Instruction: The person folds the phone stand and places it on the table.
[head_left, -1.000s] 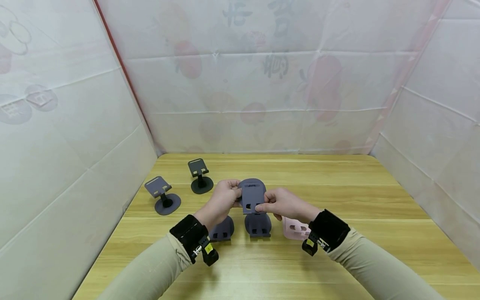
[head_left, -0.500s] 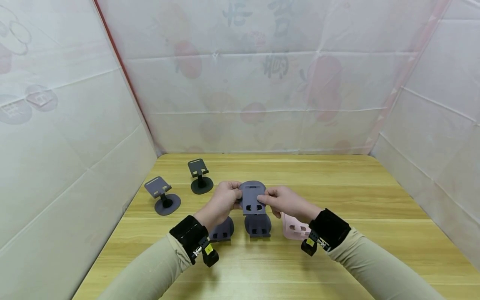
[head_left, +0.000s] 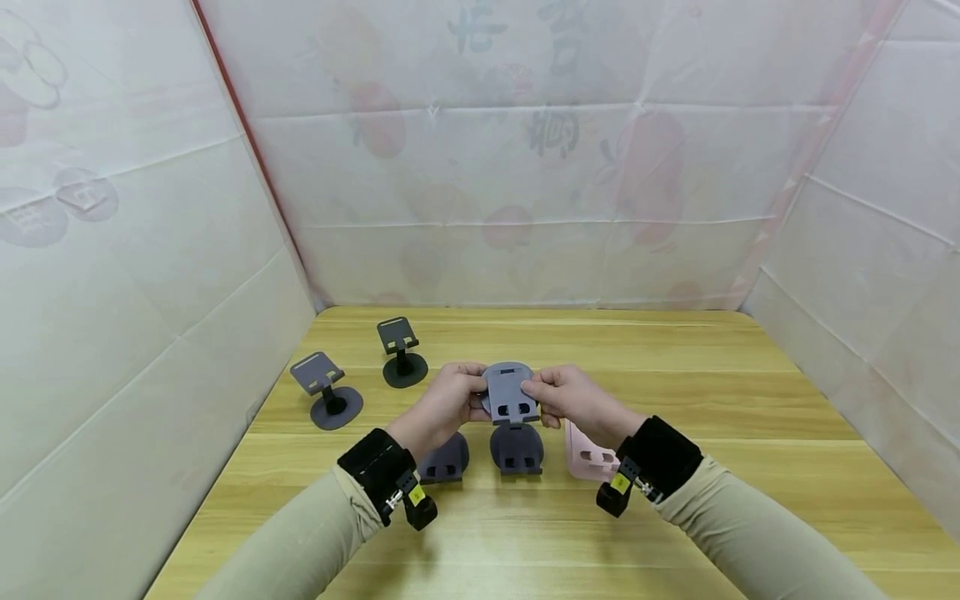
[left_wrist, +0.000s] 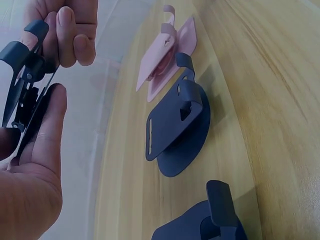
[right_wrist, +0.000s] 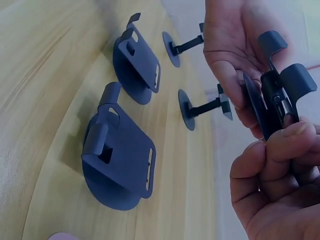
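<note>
Your left hand (head_left: 448, 398) pinched the left edge of the folded grey stand (head_left: 510, 394), thumb on the face toward you and fingers curled behind. The stand hung clear of the worktop (head_left: 675, 367), squarely between your two hands, so neither was the nearer. It sat upright, long axis running away from you, rounded end at the far side and its two slots at the near end. Your right hand (head_left: 573, 400) clamped the opposite edge in the same way, fingers curled round it.

The head view showed only the flat face. Your left wrist view caught the stand (left_wrist: 25, 85) edge-on, its plates folded close together. Your right wrist view showed the hinge and the curled lip of the stand (right_wrist: 277, 85), which the head view hid entirely.

Below your hands lay two more folded grey stands (head_left: 517, 450) and a pink one (head_left: 588, 450) (partly behind your right wrist). Two opened stands (head_left: 326, 387) stood well apart, at far left.
</note>
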